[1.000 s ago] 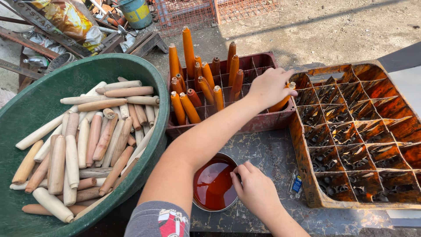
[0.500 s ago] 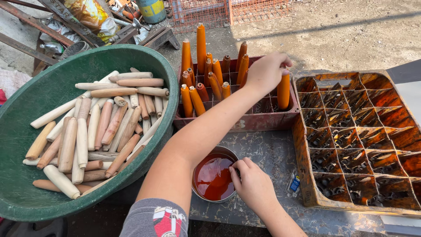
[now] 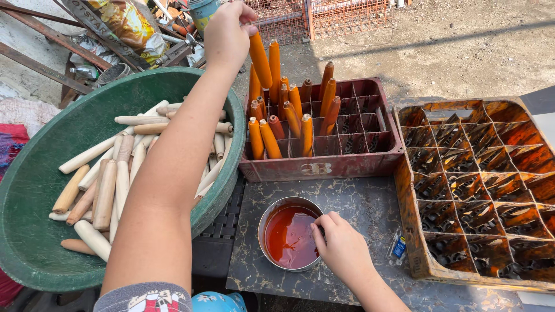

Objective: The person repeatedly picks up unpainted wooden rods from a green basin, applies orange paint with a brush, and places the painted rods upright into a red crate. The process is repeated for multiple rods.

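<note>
Left hand (image 3: 228, 32) is closed around 1 orange stick (image 3: 260, 59), held above the far left corner of the red crate (image 3: 324, 164). Right hand (image 3: 341, 245), fingers curled loosely, grips the rim of the metal bowl (image 3: 289, 236) of orange liquid just in front of that crate.

two crates (image 3: 324, 164), one green tub (image 3: 34, 190), one metal bowl (image 3: 267, 216).

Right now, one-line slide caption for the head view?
Left hand lifts an orange-stained handle above the red crate; right hand rests on the stain bowl.
</note>
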